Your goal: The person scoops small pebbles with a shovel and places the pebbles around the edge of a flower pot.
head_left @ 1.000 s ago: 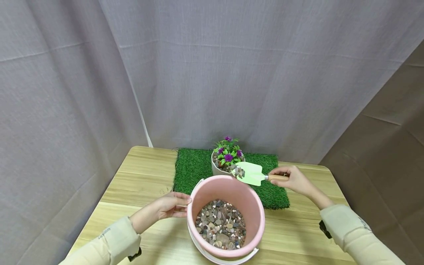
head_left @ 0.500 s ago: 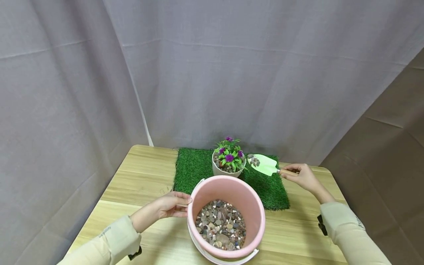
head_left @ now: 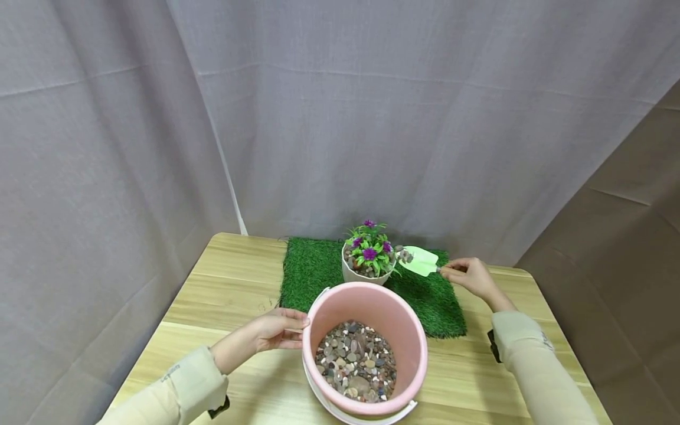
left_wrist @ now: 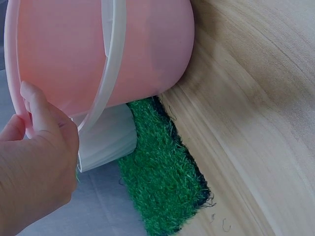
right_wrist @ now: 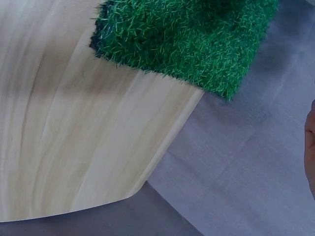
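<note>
My left hand [head_left: 278, 329] pinches the left rim of a pink bucket [head_left: 406, 354], thumb and fingers on either side of the rim in the left wrist view. Mixed pebbles [head_left: 356, 363] cover the bucket's bottom. My right hand [head_left: 473, 277] grips the wooden handle of a light green trowel [head_left: 419, 261], its blade pointing left. Several pebbles [head_left: 405, 255] lie at the blade's tip, right at the right rim of a white flower pot [head_left: 366, 277]. Purple flowers [head_left: 369, 254] and green leaves rise from the pot, with pebbles around their base.
The pot stands on a green artificial grass mat [head_left: 310, 265] at the back of the wooden table [head_left: 228, 277]. A white handle [head_left: 372, 420] hangs down the bucket's near side. Grey curtains [head_left: 340, 147] close off the back and sides.
The right hand first carried the loaded trowel rightward and back, away from above the bucket, then brought it slightly left to the pot's rim. The left hand stays on the bucket.
</note>
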{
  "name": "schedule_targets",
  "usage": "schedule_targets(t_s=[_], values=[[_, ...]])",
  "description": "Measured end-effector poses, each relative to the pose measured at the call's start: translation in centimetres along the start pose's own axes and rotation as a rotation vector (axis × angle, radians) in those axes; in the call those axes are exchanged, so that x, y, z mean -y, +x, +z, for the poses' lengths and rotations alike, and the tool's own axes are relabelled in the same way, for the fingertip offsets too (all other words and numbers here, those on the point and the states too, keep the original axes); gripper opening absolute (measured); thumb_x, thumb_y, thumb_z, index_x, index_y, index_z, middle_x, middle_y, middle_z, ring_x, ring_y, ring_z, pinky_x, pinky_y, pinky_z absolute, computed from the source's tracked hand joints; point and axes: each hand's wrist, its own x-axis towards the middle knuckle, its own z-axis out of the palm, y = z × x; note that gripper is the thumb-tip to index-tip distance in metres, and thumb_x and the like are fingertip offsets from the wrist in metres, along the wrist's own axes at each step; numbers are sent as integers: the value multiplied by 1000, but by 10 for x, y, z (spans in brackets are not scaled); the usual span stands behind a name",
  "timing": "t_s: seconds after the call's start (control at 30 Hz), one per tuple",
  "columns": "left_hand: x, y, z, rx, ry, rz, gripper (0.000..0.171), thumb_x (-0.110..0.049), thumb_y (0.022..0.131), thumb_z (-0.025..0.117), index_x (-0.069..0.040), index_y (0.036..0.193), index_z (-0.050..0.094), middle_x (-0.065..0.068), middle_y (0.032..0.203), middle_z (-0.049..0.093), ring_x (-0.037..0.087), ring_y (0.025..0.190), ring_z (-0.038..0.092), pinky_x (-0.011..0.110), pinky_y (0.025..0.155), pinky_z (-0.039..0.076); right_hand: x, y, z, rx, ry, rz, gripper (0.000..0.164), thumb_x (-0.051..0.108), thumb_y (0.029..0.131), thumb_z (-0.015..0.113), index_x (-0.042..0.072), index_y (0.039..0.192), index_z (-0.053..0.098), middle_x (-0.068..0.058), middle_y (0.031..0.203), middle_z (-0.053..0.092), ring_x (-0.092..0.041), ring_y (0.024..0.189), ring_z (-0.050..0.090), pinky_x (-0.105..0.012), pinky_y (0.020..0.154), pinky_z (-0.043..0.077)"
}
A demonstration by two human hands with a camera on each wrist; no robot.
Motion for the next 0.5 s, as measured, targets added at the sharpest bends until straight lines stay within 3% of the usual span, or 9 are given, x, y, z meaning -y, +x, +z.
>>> schedule_targets(t_s=[0.5], values=[[2, 1, 1, -22, 4, -1, 28, -6, 92, 55, 6, 117, 53, 1, 80, 60, 7, 71, 61, 22, 75, 62, 21, 48, 26, 42, -77, -5, 25, 17, 84, 70, -5, 95, 70, -18, 85, 70, -15, 69, 63, -27, 60, 57]])
